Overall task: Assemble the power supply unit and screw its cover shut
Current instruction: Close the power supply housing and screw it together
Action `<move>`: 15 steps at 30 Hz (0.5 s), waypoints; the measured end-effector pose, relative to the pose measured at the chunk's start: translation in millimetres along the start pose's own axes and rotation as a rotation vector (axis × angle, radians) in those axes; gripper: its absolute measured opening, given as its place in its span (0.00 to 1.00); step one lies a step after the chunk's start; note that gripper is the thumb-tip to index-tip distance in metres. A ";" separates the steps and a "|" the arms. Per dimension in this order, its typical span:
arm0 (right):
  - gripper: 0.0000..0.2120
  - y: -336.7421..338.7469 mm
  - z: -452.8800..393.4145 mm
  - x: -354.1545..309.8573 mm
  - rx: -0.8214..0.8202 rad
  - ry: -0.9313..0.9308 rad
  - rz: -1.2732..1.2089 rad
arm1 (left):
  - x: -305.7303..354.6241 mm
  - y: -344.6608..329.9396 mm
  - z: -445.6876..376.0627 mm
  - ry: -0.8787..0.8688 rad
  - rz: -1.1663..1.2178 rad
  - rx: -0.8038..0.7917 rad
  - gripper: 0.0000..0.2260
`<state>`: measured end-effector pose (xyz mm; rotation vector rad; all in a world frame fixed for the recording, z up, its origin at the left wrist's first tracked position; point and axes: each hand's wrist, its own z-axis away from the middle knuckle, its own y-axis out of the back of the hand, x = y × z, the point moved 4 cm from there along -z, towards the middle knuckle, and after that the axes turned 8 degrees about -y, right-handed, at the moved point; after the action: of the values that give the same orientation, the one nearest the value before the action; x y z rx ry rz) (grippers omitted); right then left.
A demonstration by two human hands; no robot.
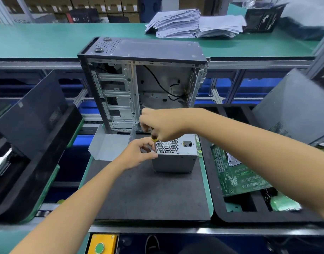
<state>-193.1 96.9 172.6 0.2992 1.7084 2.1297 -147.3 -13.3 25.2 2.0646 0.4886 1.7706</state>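
Observation:
A grey metal power supply unit [176, 158] stands on the dark foam mat [150, 195], its honeycomb fan grille facing up. My right hand [163, 125] grips a screwdriver [154, 138] with a yellow and black handle, held upright over the unit's top left corner. My left hand [139, 153] pinches the screwdriver's shaft near the tip, right at that corner. The tip and any screw are hidden by my fingers.
An open computer case [139, 85] stands upright behind the mat, with a loose grey metal panel [108, 147] at its foot. A green motherboard [238, 173] lies in a black tray on the right. Dark side panels lean left and right. Paper stacks [190, 24] lie on the far shelf.

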 end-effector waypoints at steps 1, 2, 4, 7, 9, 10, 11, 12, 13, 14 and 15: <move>0.03 0.8 -0.7 -2.4 0.008 0.025 0.005 | 0.0 0.1 0.0 -0.003 -0.007 0.003 0.07; 0.02 1.1 -1.3 -4.0 0.044 0.013 0.040 | 0.2 0.2 0.3 -0.004 -0.009 0.004 0.07; 0.10 1.3 -2.8 -6.2 0.150 -0.074 0.115 | 0.6 0.1 1.0 0.005 0.002 0.003 0.07; 0.19 1.8 -1.1 -4.3 0.249 -0.137 0.224 | 1.5 -0.7 1.2 0.008 -0.003 -0.014 0.07; 0.12 2.0 -1.1 -2.3 0.183 -0.091 0.173 | 2.3 -0.3 1.6 0.008 0.000 -0.005 0.07; 0.08 1.0 -0.8 -2.9 0.105 -0.037 0.111 | 2.0 0.1 2.3 0.016 0.002 0.002 0.07; 0.05 1.0 -0.4 -4.3 0.048 0.013 0.063 | 1.8 0.3 2.6 0.024 0.000 0.006 0.07; 0.04 1.1 -0.7 -4.7 0.034 0.033 0.040 | 1.6 0.4 2.4 0.029 -0.005 0.007 0.07; 0.02 2.0 -1.5 -4.6 0.058 0.012 0.035 | 1.7 0.2 2.4 0.030 -0.006 0.005 0.06; 0.03 2.9 -2.5 -4.6 0.100 -0.038 0.037 | 2.3 -0.2 2.5 0.025 -0.004 0.000 0.07; 0.08 2.5 -3.8 -3.5 0.136 -0.096 0.054 | 2.8 -0.4 2.4 0.017 -0.003 -0.005 0.07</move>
<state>-191.9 91.6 174.4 0.4833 1.8111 2.0060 -144.5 -11.7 27.1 2.0463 0.4917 1.7875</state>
